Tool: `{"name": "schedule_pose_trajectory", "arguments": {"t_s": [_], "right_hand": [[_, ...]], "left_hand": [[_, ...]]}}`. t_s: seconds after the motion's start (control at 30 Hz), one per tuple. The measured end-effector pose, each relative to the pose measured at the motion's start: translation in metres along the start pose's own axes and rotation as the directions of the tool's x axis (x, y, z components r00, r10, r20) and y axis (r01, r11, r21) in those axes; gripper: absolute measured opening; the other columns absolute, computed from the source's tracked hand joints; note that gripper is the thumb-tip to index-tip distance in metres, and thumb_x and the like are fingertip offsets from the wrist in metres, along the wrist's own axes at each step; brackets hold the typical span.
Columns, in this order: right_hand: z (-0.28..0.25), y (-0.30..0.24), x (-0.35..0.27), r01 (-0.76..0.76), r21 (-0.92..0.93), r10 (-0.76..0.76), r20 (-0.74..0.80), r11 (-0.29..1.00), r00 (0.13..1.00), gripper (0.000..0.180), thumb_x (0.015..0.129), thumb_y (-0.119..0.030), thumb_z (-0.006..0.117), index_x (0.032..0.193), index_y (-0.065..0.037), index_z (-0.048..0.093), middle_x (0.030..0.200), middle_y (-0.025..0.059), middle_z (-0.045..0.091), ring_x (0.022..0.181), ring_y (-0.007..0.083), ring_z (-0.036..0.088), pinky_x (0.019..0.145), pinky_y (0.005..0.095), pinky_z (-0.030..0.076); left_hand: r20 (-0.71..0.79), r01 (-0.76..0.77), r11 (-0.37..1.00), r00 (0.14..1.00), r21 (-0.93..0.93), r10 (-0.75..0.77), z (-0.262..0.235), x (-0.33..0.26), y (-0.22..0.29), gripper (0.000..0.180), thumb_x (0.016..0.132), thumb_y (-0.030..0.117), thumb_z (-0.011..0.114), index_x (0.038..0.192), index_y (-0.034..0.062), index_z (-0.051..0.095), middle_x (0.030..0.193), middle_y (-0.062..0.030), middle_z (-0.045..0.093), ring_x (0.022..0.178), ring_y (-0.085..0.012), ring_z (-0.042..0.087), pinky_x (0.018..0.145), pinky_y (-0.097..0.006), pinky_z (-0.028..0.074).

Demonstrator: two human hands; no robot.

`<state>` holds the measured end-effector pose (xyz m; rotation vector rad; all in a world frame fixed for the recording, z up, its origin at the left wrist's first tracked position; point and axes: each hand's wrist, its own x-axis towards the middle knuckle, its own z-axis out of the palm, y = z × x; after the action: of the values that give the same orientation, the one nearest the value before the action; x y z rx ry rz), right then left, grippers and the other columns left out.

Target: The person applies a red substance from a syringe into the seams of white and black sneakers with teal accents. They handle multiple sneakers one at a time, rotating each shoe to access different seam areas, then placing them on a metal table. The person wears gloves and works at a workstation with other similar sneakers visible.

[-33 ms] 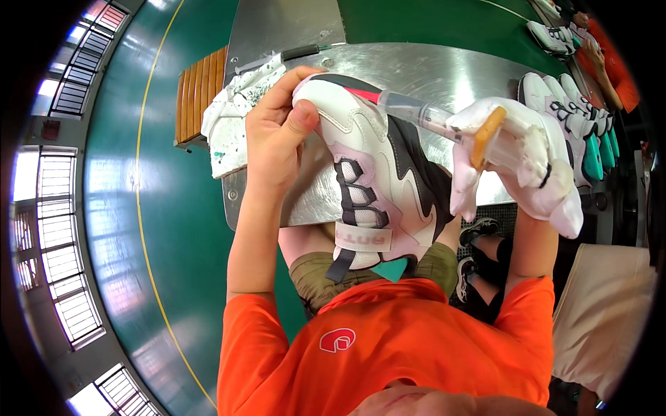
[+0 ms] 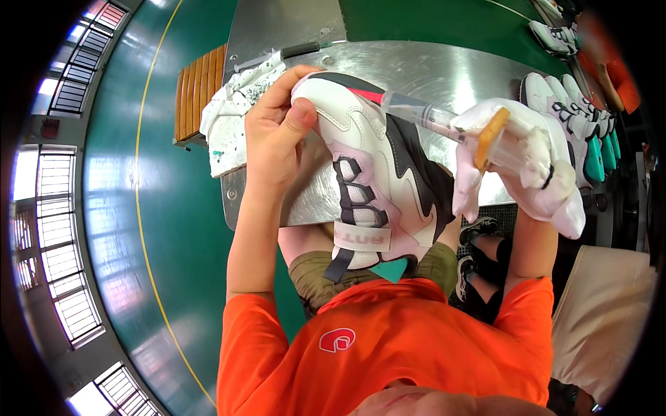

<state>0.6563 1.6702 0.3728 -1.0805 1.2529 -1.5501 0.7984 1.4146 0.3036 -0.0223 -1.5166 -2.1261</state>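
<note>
My bare left hand [image 2: 277, 132] grips the toe end of a white sneaker [image 2: 378, 187] with pink, black and teal parts, holding it up over my lap. My right hand [image 2: 534, 166], in a white glove, holds a clear syringe-like applicator [image 2: 430, 118] with an orange plunger end. Its tip rests against the upper side of the sneaker near the toe. The sneaker's heel end points toward my orange shirt.
A shiny metal table [image 2: 451, 69] stands in front of me, with a stained white cloth [image 2: 229, 125] at its left corner. A row of white and teal sneakers [image 2: 576, 118] lies at the right. A slatted wooden seat [image 2: 198, 97] stands left. Another person's beige trousers [image 2: 603, 312] are at right.
The sneaker has turned a little in my left hand, so a different face of it shows. Both hands stay in about the same places.
</note>
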Motion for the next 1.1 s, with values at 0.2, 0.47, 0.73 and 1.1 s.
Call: {"name": "schedule_pose_trajectory", "arguments": {"t_s": [0.2,0.47,0.73,1.1], "right_hand": [[-0.009,0.009,0.000,0.064,-0.006,-0.064,0.063,0.998,0.996,0.097,0.067,-0.060,0.064,0.124,0.017,0.048,0.092,0.0255,0.063,0.067,0.0305,0.067,0.057,0.0371,0.058],[-0.014,0.008,-0.002,0.113,-0.036,-0.110,0.096,0.993,0.989,0.091,0.074,-0.063,0.052,0.121,0.016,0.051,0.091,0.0269,0.063,0.059,0.0307,0.065,0.052,0.0362,0.057],[-0.006,-0.003,-0.005,0.022,-0.047,-0.023,-0.013,0.999,1.000,0.093,0.072,-0.072,0.055,0.111,0.013,0.058,0.097,0.0262,0.063,0.060,0.0308,0.064,0.062,0.0397,0.058],[0.011,0.019,-0.045,0.466,0.012,-0.407,-0.467,0.885,0.785,0.066,0.072,-0.025,0.082,0.122,-0.002,0.047,0.094,0.0172,0.059,0.080,0.0315,0.066,0.059,0.0363,0.057]], "left_hand": [[-0.039,0.013,0.997,0.999,-0.077,-0.017,-0.010,-0.001,-0.017,0.054,0.094,0.028,0.070,0.130,-0.0084,0.054,0.110,-0.0076,0.065,0.096,-0.0110,0.060,0.084,-0.022,0.046],[-0.056,0.059,0.996,0.996,-0.072,-0.063,-0.007,0.002,-0.017,0.057,0.092,0.033,0.072,0.129,-0.0075,0.055,0.110,-0.0071,0.066,0.097,-0.0111,0.060,0.086,-0.022,0.046],[-0.072,0.054,0.991,0.995,-0.123,-0.063,-0.008,0.000,-0.021,0.052,0.092,0.028,0.072,0.128,-0.0059,0.056,0.112,-0.0067,0.065,0.101,-0.0125,0.060,0.091,-0.024,0.046],[0.074,0.135,0.942,0.984,0.307,-0.165,-0.026,0.007,-0.016,0.054,0.097,0.042,0.059,0.132,0.0006,0.056,0.111,-0.0029,0.063,0.095,-0.0102,0.057,0.081,-0.024,0.046]]}}
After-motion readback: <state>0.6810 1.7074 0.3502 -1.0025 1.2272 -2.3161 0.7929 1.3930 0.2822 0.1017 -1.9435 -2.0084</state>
